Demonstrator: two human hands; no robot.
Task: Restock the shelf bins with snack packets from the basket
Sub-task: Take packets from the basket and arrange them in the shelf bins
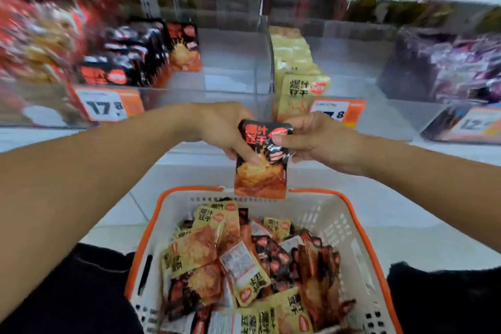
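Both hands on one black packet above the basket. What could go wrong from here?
1. The black packet might go in the wrong bin: yellow packets fill the bin just right of the hands, matching black ones sit left.
2. Left hand and right hand only pinch its top; a slip would likely drop it into the basket.

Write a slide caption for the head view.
Both hands hold a black snack packet above the orange-rimmed basket, facing clear shelf bins.
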